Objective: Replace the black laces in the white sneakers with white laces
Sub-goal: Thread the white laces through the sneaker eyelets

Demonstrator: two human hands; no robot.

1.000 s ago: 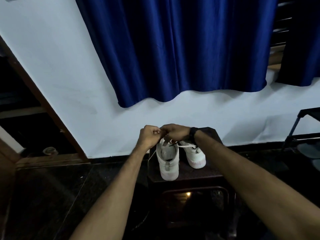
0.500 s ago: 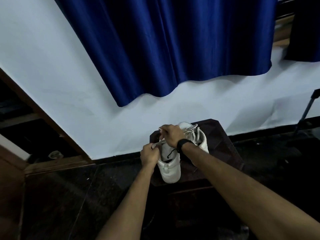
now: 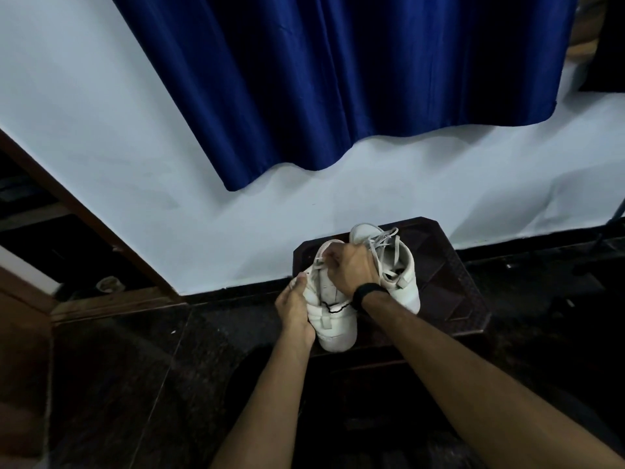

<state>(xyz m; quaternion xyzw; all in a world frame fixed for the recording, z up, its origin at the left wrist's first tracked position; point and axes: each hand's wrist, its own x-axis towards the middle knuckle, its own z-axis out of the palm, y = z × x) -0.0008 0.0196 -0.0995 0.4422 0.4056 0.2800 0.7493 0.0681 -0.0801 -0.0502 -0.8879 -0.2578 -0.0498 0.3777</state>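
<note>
**Both hands on the near sneaker, lace work at the top**

Left hand [image 3: 296,308] cups the near sneaker's [image 3: 333,319] side, fingers curled round it, and I judge that's to stop it sliding on the stool [image 3: 449,286]. Right hand [image 3: 351,269] sits curled over the tongue, pinching the white lace [image 3: 318,262] at the upper eyelets. I keep the shoe heel-toward-me so the eyelets face up. A black lace [image 3: 334,308] bit lies across its collar. The far sneaker [image 3: 394,265] stands just beside, already laced white.

left hand [image 3: 295,308] drops from the lace knot to grip the near sneaker [image 3: 333,319] side. right hand [image 3: 350,269] now works its laces alone.
</note>
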